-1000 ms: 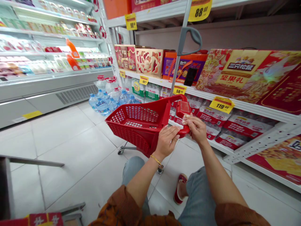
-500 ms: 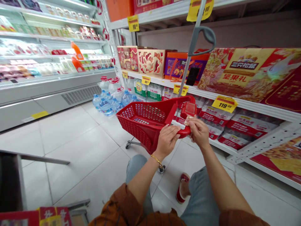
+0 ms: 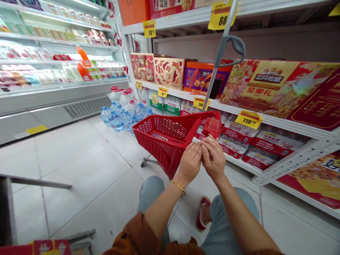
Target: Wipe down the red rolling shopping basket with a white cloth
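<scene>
Head view: a shop aisle, seen from above the person's knees.
Cold shelves [image 3: 53, 74]: far left, too many packs to count.
Water bottles [image 3: 119, 115]: bunched on the floor left of the cart, too close to count.
Red cart [image 3: 164, 136]: one, in the middle, beside the shelf.
Left hand [image 3: 190, 161]: one, fingers bent, tips touching the other hand at the cart's back edge; one gold bangle [image 3: 178, 186].
Right hand [image 3: 214, 159]: one, fingers curled; I cannot tell if it pinches anything.
Change: a second ago the right hand was on the cart's red box [image 3: 214, 125]; now both hands meet.
Grey handle [image 3: 230, 44]: one, high on its pole.
Gift boxes [image 3: 278, 88]: right shelf.
</scene>
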The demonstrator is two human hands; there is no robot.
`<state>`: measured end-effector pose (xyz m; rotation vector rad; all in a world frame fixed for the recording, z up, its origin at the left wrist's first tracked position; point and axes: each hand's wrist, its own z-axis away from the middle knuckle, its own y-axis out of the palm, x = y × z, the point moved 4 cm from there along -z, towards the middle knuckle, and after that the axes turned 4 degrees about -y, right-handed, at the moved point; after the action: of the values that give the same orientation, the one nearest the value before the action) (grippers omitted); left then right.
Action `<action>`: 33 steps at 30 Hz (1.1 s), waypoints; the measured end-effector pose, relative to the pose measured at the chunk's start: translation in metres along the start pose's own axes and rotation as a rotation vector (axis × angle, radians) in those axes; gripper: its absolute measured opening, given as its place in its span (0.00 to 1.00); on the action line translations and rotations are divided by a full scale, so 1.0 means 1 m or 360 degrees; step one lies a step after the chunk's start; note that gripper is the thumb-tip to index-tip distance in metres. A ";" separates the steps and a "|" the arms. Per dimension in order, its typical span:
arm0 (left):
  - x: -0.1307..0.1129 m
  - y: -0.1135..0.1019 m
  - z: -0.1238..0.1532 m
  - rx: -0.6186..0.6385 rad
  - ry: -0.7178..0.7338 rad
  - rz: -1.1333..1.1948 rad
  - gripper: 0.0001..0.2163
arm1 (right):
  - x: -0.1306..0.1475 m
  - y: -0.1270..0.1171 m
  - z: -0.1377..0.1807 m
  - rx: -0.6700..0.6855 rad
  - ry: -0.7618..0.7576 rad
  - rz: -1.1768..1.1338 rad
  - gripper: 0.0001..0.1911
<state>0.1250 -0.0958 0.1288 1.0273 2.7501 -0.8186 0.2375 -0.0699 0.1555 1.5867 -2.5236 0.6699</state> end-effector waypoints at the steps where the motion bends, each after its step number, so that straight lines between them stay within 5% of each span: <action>1: 0.000 0.000 0.001 -0.0018 -0.0003 0.0003 0.20 | 0.000 0.002 0.003 -0.0039 -0.0029 0.0015 0.14; 8: 0.002 -0.005 -0.002 0.0006 0.0010 0.0054 0.17 | -0.022 0.001 0.005 -0.0057 -0.0151 -0.0069 0.13; 27: 0.005 -0.005 -0.003 0.0033 -0.0045 0.0237 0.17 | -0.083 -0.016 -0.025 0.0136 0.0127 -0.0221 0.14; 33: 0.006 -0.004 -0.001 -0.0030 -0.0022 0.0225 0.16 | -0.059 -0.018 -0.028 0.0148 0.0140 -0.0107 0.12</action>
<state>0.1179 -0.0941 0.1298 1.1912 2.6320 -0.7743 0.2759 -0.0160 0.1687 1.6253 -2.3983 0.8407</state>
